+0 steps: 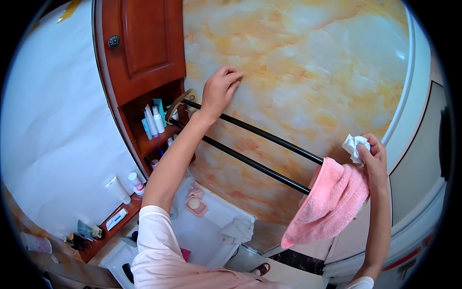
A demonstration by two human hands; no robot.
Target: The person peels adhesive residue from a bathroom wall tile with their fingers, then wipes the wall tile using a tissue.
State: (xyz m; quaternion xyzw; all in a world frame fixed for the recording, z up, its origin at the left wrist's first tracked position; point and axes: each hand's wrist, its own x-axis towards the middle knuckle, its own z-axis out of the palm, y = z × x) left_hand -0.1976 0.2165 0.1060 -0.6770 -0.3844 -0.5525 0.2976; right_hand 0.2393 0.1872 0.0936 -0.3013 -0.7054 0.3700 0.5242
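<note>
Two black rails [260, 131] run across the marbled wall from a bracket [179, 103]. A pink towel [329, 202] hangs over their right end. Above the left part of the rails is my left hand [221, 91], its fingers drawn together near the wall, and I cannot make out whether anything is between them. My right hand [376, 156] pinches a crumpled white tissue [355, 146] just above the towel, beside the right end of the rails.
At left stand a red-brown cabinet [144, 43] and shelf bottles [158, 119]. Below them, a lower ledge [108, 231] holds toiletries. A white basin [207, 236] with a pink soap dish [196, 206] and a grey cloth [238, 230] lies underneath. A door frame [409, 144] borders the right.
</note>
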